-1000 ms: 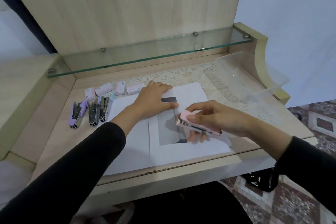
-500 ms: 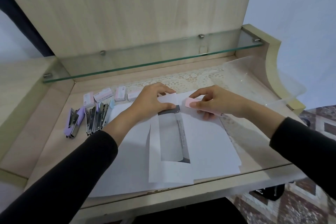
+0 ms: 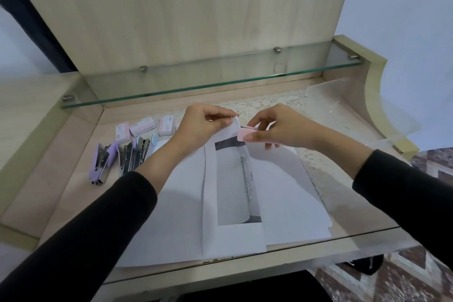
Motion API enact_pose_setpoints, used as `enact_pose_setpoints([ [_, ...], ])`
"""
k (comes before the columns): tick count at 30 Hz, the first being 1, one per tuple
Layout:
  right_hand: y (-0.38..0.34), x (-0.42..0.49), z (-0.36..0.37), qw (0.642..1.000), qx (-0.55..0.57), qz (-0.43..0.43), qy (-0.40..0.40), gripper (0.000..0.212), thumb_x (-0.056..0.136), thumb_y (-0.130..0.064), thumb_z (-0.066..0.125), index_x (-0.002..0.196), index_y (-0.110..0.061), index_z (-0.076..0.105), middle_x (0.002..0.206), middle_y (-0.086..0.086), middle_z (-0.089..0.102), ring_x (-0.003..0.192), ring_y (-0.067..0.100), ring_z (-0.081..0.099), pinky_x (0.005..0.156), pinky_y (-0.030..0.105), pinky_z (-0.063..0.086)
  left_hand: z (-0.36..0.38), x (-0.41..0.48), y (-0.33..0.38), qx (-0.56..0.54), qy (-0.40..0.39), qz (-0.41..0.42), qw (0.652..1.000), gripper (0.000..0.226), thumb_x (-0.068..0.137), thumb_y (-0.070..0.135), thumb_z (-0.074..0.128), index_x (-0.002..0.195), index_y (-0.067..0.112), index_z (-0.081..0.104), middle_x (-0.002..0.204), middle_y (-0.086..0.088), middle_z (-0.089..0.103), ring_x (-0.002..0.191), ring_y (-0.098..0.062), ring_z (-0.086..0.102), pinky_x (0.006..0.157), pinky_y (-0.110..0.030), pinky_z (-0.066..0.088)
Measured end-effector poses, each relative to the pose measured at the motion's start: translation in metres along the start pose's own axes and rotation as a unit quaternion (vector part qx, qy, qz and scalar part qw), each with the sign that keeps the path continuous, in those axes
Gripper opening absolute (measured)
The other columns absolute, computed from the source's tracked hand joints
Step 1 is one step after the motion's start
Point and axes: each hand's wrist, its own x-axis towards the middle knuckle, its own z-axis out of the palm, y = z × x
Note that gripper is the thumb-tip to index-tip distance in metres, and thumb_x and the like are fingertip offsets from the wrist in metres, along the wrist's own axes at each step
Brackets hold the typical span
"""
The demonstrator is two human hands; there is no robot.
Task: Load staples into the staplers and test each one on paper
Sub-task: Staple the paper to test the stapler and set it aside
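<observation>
Two hands meet near the back of the desk in the head view: the left hand pinches the paper by its lifted top edge, and the right hand grips the pink stapler right beside it. The paper looks thin and floppy, so hold it close to the bite. The stapler seems light and rigid, best squeezed along its body.

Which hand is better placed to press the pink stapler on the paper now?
The right. The right hand grips the pink stapler at the lifted top edge of the paper. The left hand pinches that edge, so it is probably best used to steady it.
</observation>
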Motion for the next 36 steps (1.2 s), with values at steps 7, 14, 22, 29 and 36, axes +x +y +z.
enact_pose_setpoints([
  [7, -0.004, 0.003, -0.002, 1.0, -0.006, -0.012, 0.019, 0.023, 0.076, -0.032, 0.071, 0.093, -0.017, 0.066, 0.081, 0.01, 0.071, 0.051, 0.01, 0.058, 0.05, 0.02, 0.046, 0.001, -0.001, 0.0, 0.004, 0.034, 0.017, 0.999, 0.025, 0.074, -0.001, 0.07, 0.085, 0.021, 0.07, 0.078, 0.008, 0.068, 0.069, 0.004, 0.062, 0.071, -0.009, 0.047],
  [14, -0.004, 0.004, -0.007, 0.999, -0.026, -0.011, 0.034, 0.03, 0.074, -0.036, 0.071, 0.099, -0.02, 0.065, 0.077, 0.004, 0.071, 0.05, 0.007, 0.061, 0.048, 0.018, 0.048, 0.006, -0.003, 0.001, 0.053, 0.059, 0.049, 0.996, 0.017, 0.074, -0.001, 0.07, 0.086, 0.01, 0.074, 0.079, 0.003, 0.069, 0.07, -0.001, 0.064, 0.073, -0.012, 0.049],
  [22, -0.004, 0.005, -0.002, 0.998, -0.062, 0.011, 0.003, 0.033, 0.074, -0.038, 0.071, 0.1, -0.018, 0.066, 0.078, 0.005, 0.07, 0.05, 0.011, 0.06, 0.044, 0.013, 0.044, 0.009, -0.008, -0.001, 0.097, 0.049, 0.067, 0.992, 0.017, 0.073, 0.001, 0.073, 0.088, 0.008, 0.074, 0.079, 0.006, 0.066, 0.068, 0.005, 0.061, 0.07, -0.006, 0.046],
  [29, -0.006, 0.004, -0.004, 0.998, -0.029, 0.062, -0.014, 0.023, 0.077, -0.039, 0.069, 0.086, -0.018, 0.069, 0.067, 0.001, 0.067, 0.04, 0.008, 0.053, 0.037, 0.016, 0.035, 0.012, -0.01, 0.003, 0.138, 0.049, 0.077, 0.986, 0.014, 0.074, 0.006, 0.073, 0.088, 0.008, 0.074, 0.08, 0.008, 0.064, 0.07, 0.001, 0.058, 0.065, -0.002, 0.043],
  [36, -0.002, 0.008, 0.0, 0.993, -0.039, 0.085, -0.068, 0.027, 0.081, -0.038, 0.063, 0.082, -0.012, 0.07, 0.055, -0.004, 0.064, 0.039, 0.008, 0.051, 0.04, 0.015, 0.034, 0.013, -0.01, -0.004, 0.079, 0.015, 0.013, 0.997, 0.019, 0.073, 0.003, 0.072, 0.086, 0.017, 0.072, 0.076, 0.009, 0.065, 0.063, 0.01, 0.057, 0.065, -0.003, 0.042],
])
